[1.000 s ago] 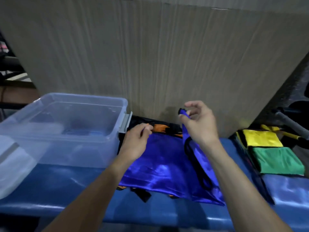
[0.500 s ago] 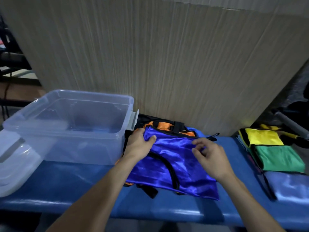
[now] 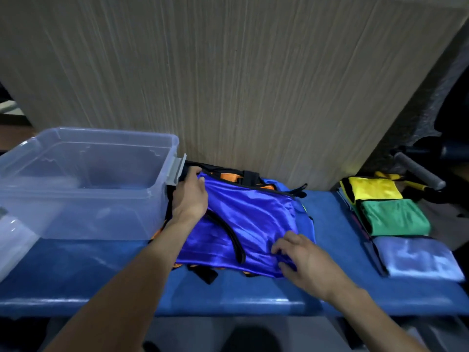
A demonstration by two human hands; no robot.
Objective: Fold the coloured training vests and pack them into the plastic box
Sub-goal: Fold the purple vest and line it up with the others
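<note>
A shiny blue vest (image 3: 251,219) with black trim lies folded on the blue bench (image 3: 101,275), on top of an orange vest (image 3: 229,177) whose edges show at the far and near sides. My left hand (image 3: 190,196) grips the blue vest's far left corner, next to the box. At the vest's near right corner my right hand (image 3: 302,260) pinches the cloth with curled fingers. The clear plastic box (image 3: 162,189) stands open on the left; I see no vest in it.
Folded yellow (image 3: 373,188), green (image 3: 393,217) and pale blue (image 3: 418,257) vests lie in a row on the right of the bench. The box lid (image 3: 12,240) rests at the far left. A wood-grain panel (image 3: 228,85) stands right behind the bench.
One second ago my right hand held the vest's right side up; it has laid it over to the left, then slid to the near right corner. My left hand moved to the far left corner.
</note>
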